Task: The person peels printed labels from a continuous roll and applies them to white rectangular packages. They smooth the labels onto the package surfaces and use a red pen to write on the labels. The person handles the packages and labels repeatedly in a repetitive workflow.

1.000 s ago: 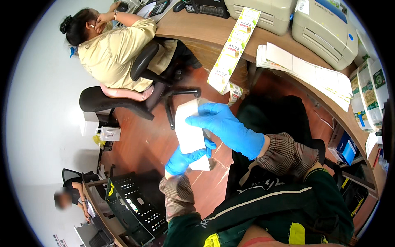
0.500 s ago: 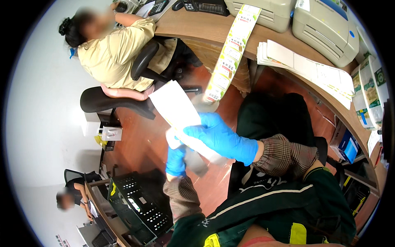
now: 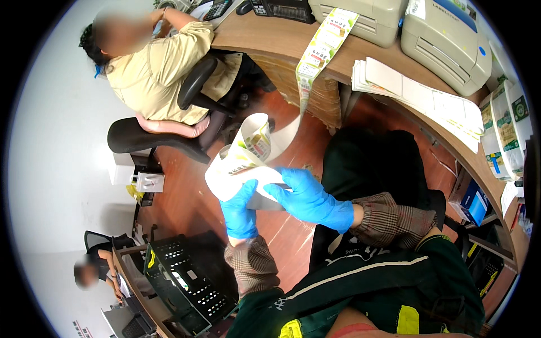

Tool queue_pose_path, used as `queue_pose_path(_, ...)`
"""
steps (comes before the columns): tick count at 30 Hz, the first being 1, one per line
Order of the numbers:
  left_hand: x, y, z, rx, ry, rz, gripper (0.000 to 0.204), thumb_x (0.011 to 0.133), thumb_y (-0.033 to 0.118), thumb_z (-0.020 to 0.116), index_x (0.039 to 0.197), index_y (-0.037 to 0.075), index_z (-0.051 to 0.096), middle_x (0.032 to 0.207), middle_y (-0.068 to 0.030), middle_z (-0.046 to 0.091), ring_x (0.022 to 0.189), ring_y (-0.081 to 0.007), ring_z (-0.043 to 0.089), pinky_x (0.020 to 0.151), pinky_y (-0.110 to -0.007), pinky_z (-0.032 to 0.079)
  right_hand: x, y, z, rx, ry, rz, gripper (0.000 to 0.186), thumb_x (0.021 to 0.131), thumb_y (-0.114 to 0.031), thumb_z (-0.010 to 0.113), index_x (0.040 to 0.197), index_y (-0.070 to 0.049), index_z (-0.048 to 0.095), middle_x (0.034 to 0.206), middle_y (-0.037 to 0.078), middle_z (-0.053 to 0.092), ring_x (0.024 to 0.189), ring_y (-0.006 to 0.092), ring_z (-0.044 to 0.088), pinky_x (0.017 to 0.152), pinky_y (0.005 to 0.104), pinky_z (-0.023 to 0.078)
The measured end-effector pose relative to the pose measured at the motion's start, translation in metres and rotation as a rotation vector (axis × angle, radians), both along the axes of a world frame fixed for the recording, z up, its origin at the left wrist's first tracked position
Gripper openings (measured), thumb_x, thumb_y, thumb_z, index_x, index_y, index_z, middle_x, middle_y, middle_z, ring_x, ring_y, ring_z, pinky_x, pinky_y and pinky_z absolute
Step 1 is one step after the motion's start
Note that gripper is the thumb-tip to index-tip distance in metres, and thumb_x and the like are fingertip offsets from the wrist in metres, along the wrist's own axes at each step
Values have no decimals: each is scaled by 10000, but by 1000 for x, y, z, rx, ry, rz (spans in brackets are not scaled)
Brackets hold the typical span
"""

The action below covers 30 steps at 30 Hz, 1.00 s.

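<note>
A long strip of printed labels (image 3: 322, 48) comes out of a beige label printer (image 3: 369, 19), hangs over the desk edge and curves down toward me. Its loose end is gathered in white loops and folds in front of my hands. My left hand (image 3: 239, 211), in a blue glove, pinches the lower left of the folds, thumb on top. From the right, my right hand (image 3: 310, 200), also gloved in blue, grips the same folds with thumb and fingers. Printed faces with green and red show inside the loops; most of the rest shows white backing. Some fingers are hidden behind the strip.
Beside the first printer stands a second label printer (image 3: 448, 48). A stack of white label sheets (image 3: 417, 96) overhangs the desk (image 3: 259, 34). Label rolls (image 3: 504, 127) sit at far right. One person in a beige jacket (image 3: 158, 73) sits far left; another sits lower left.
The flat white length in my hands has become open loops with printed faces showing. The hanging strip now bends and twists toward them. My left hand has come up slightly.
</note>
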<state>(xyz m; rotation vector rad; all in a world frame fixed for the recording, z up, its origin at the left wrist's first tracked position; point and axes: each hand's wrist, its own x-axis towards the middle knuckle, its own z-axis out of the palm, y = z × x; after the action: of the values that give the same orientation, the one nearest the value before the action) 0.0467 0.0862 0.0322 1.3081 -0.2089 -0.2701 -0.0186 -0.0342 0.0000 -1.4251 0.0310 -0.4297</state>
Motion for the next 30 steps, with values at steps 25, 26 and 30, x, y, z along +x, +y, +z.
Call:
queue_pose_path(25, 21, 54, -8, -703, 39, -397, 459, 881, 182, 524, 1322, 76, 456, 643, 10, 366, 594, -110, 338, 575, -266, 274, 17, -66, 8, -656, -156, 155, 404, 778, -86, 610, 1178, -54, 559, 1156, 192, 532, 1026, 388, 531, 911, 421, 429)
queue_pose_path(26, 20, 61, -4, -678, -2, -378, 491, 871, 149, 526, 1349, 87, 426, 654, 16, 366, 604, -100, 338, 588, -254, 285, 10, -76, 17, -659, -16, 284, 366, 772, -84, 624, 1135, -49, 591, 1119, 191, 547, 1002, 376, 547, 898, 404, 442)
queue_pose_path(30, 25, 55, -11, -586, -52, -377, 558, 837, 77, 543, 1376, 111, 402, 675, 23, 369, 622, -91, 337, 614, -236, 310, -17, -111, 26, -229, -86, 335, 261, 815, -217, 659, 1004, -40, 635, 903, 122, 609, 852, 223, 619, 768, 306, 497)
